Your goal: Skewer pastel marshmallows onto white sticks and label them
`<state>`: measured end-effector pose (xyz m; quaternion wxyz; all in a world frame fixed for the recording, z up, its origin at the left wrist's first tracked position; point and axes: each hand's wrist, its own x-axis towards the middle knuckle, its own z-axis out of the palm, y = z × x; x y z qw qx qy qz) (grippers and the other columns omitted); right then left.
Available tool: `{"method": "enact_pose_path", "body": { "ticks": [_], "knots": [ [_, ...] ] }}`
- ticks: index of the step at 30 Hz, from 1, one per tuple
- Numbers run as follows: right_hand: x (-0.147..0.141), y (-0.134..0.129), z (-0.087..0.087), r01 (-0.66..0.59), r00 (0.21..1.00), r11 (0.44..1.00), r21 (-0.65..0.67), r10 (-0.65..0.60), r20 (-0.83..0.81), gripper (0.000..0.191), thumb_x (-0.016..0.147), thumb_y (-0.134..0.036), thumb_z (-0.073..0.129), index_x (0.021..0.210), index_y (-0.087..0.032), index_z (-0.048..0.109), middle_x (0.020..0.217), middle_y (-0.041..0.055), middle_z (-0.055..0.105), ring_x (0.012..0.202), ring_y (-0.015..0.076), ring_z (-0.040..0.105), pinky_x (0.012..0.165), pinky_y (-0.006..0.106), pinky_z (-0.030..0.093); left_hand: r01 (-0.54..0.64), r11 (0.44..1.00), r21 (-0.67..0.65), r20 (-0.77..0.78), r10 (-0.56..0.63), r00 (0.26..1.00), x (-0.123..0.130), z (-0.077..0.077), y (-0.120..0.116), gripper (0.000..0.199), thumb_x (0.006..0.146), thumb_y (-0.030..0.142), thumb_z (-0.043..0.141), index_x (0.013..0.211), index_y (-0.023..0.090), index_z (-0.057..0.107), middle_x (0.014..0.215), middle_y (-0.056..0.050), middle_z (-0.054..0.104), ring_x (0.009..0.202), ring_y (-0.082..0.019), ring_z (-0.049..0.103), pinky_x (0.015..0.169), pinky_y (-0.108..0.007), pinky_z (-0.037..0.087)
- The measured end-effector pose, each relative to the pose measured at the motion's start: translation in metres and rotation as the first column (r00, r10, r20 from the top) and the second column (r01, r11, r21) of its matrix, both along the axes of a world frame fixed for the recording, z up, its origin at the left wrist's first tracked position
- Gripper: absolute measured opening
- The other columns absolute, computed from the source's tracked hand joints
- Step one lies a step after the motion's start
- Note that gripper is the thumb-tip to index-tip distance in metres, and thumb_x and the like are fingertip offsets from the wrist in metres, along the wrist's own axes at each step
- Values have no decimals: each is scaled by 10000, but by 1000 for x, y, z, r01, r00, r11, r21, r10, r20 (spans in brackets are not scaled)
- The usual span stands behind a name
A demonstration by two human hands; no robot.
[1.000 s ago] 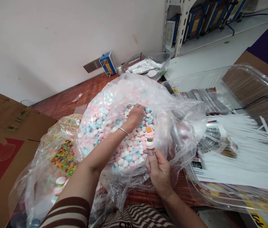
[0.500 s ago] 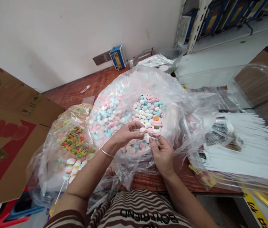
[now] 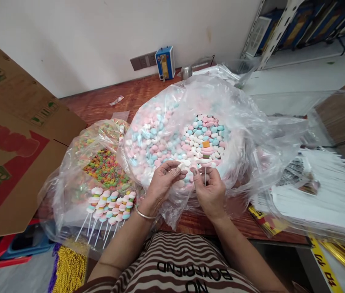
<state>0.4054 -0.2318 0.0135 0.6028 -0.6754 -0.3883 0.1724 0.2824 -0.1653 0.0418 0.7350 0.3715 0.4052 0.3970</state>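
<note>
Item: candy skewer (image 3: pixel 205 156), stick upright, pinched in your right hand (image 3: pixel 210 191); orange piece on top, pink and white stacked under it.
Left hand (image 3: pixel 163 179): fingertips closed on one white candy, just left of stick.
Below grip: open candy bag (image 3: pixel 251 138).
Handling: keep stick vertical; thread candy on centred.

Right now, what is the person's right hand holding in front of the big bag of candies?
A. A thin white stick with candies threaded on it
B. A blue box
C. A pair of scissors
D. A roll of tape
A. The right hand pinches a thin white stick with candies stacked on it, held upright over the big clear bag, while the left hand holds a small piece beside it.
</note>
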Motion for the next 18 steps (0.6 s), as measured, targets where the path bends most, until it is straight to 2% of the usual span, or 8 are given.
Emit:
{"method": "enact_pose_path", "body": {
  "ticks": [3,8,10,13,15,18],
  "knots": [
    [-6,4,3,23,996,1000,13,-24,90,252,895,-447,667,875,-204,609,758,8,712,521,114,611,525,229,472,-85,992,98,5,85,996,2,-6,-6,432,641,324,926,972,192,683,942,14,703,795,-113,720,767,-237,574],
    [-13,3,3,-46,999,999,19,46,28,223,907,-422,643,914,-201,614,777,18,718,532,114,615,528,229,492,-65,987,145,-40,71,997,6,-9,-12,322,699,359,881,915,191,712,911,-8,736,829,-130,696,820,-272,568],
    [-13,3,1,-84,995,996,23,85,-48,228,900,-427,648,915,-203,610,786,18,712,536,116,611,525,234,500,-82,990,119,-8,84,996,7,-9,-13,324,687,389,883,878,186,716,891,-9,731,835,-136,687,853,-299,569],
    [-12,3,1,-153,970,986,65,162,-181,224,881,-419,672,903,-206,608,769,1,683,527,111,590,504,231,495,-88,995,51,85,84,993,7,-9,-10,372,595,356,937,837,188,711,831,10,706,792,-114,660,826,-271,558],
    [-10,3,3,-199,941,976,91,216,-261,229,868,-420,686,897,-206,608,734,-16,651,529,109,575,500,227,491,-38,999,-19,149,41,988,6,-9,-7,436,567,330,954,918,199,733,850,7,713,795,-110,660,816,-256,550],
    [-5,5,7,-270,895,957,105,290,-339,264,857,-455,691,877,-207,602,669,-38,602,520,103,541,494,221,472,98,991,-95,188,-79,979,1,-6,-2,503,597,322,947,1044,196,753,968,-34,746,856,-131,683,828,-264,551]
  ]
}}
